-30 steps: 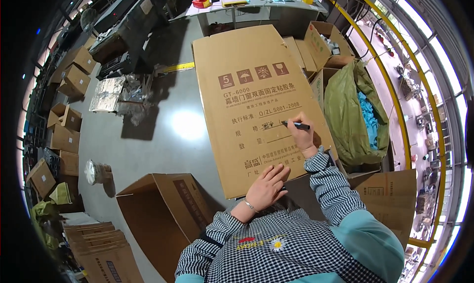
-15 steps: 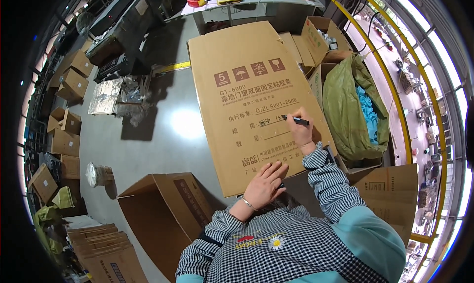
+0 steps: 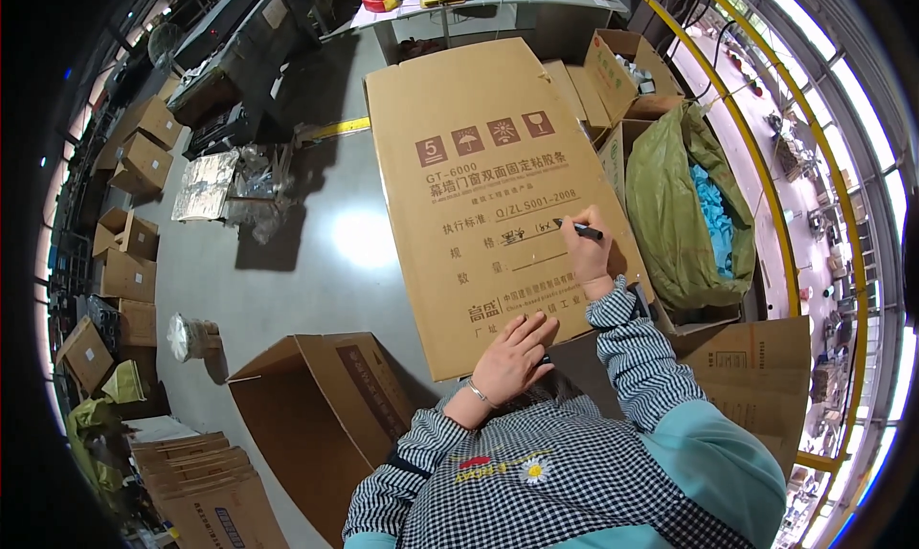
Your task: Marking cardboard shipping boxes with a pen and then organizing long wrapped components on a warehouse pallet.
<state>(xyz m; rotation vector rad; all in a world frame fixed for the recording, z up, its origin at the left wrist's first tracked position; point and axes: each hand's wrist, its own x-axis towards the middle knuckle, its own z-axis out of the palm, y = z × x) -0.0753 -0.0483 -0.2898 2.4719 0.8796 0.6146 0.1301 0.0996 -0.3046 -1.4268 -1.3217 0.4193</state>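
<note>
Two hands on one big flat cardboard box (image 3: 488, 166) here. The left hand (image 3: 512, 356) lies flat, fingers spread, pressed on the box's near edge. The right hand (image 3: 586, 252) is up and to the right of it, pinching a black marker (image 3: 580, 230) with the tip on the printed panel, beside some handwritten marks. Down-left of the left hand sits an open empty carton (image 3: 316, 415). Right of the marker hand there's a green sack (image 3: 675, 214) stuffed in another box.
</note>
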